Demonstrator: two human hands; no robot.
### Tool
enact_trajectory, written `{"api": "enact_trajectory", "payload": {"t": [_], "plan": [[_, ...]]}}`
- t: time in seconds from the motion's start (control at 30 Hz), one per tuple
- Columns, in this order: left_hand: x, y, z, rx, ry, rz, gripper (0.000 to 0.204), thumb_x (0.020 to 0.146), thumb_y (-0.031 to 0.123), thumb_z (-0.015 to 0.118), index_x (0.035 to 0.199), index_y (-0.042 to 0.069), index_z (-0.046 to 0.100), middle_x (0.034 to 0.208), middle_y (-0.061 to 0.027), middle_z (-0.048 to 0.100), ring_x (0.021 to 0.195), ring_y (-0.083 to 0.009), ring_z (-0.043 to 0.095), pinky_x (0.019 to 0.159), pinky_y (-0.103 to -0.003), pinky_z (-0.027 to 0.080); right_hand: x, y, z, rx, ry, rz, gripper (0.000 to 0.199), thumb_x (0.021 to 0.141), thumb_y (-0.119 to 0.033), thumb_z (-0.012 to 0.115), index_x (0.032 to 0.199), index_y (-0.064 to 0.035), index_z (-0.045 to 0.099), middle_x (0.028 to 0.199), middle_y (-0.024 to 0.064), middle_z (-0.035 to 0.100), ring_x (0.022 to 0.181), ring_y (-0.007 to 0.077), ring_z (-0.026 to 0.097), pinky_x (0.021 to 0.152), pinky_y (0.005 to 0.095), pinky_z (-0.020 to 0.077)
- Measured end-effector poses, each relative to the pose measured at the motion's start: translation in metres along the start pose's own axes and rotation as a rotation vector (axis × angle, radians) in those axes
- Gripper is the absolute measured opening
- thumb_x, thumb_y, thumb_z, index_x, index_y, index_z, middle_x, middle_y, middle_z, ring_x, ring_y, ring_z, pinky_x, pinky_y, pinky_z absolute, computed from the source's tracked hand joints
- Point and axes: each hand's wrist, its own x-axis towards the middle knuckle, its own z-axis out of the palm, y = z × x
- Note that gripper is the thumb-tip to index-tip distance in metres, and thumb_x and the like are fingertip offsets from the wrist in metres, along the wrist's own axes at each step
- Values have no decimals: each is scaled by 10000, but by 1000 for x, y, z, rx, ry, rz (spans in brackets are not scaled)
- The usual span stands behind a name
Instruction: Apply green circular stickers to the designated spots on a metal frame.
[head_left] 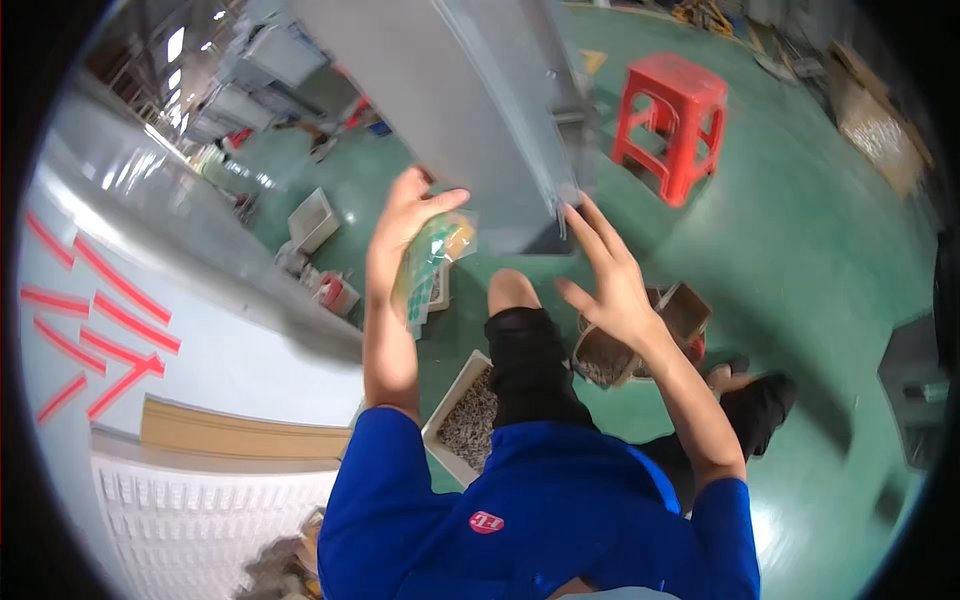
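Note:
A large grey metal panel (430, 100), like a cabinet part with folded edges, rises in front of me at the top centre. My left hand (405, 225) is at its lower left corner with the fingers curled. Against that palm, under the thumb, hangs a clear plastic bag (432, 255) with green-patterned and yellow pieces in it. How the fingers grip the bag is partly hidden. My right hand (617, 285) is open, its fingers stretched up to the panel's lower right edge and the thumb apart.
A red plastic stool (672, 115) stands at the far right. By my legs are a white bin (445, 435) of small metal-looking parts and several brown boxes (605, 360). At the left is a white surface with red tape strips (120, 325). A grey box (915, 390) is at the right.

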Motion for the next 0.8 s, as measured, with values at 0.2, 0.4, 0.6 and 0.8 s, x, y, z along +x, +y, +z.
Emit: {"api": "enact_trajectory", "payload": {"t": [0.2, 0.4, 0.6, 0.8], "plan": [[10, -3, 27, 425, 35, 196, 690, 721, 155, 758, 1243, -51, 357, 1201, -162, 497, 1146, -221, 471, 952, -341, 379, 10, 34, 10, 261, 111, 78, 740, 642, -92, 611, 1328, -9, 345, 1286, 233, 448, 1161, 400, 449, 971, 418, 378], [12, -7, 56, 886, 507, 292, 1177, 648, 415, 785, 1411, -57, 23, 1380, -275, 317, 1273, -371, 351, 1031, -374, 308, 6, 20, 22, 323, 5, 135, 760, 618, -36, 577, 1331, 0, 315, 1323, 251, 412, 1192, 396, 431, 995, 421, 356], [13, 3, 22, 747, 421, 259, 1112, 677, 366, 778, 1415, -40, 52, 1398, -243, 294, 1283, -330, 338, 986, -380, 355, -2, -10, 57, 338, 31, 42, 831, 610, -72, 700, 1343, -24, 312, 1460, 258, 134, 1334, 384, 233, 1040, 413, 311], [25, 7, -49, 699, 231, 350, 946, 749, 193, 730, 1428, 18, 94, 1274, -175, 409, 1138, -259, 441, 832, -332, 443, -10, -23, 75, 413, 3, -63, 821, 620, -57, 705, 1351, -54, 331, 1455, 238, 166, 1333, 397, 228, 1040, 436, 299]]}}
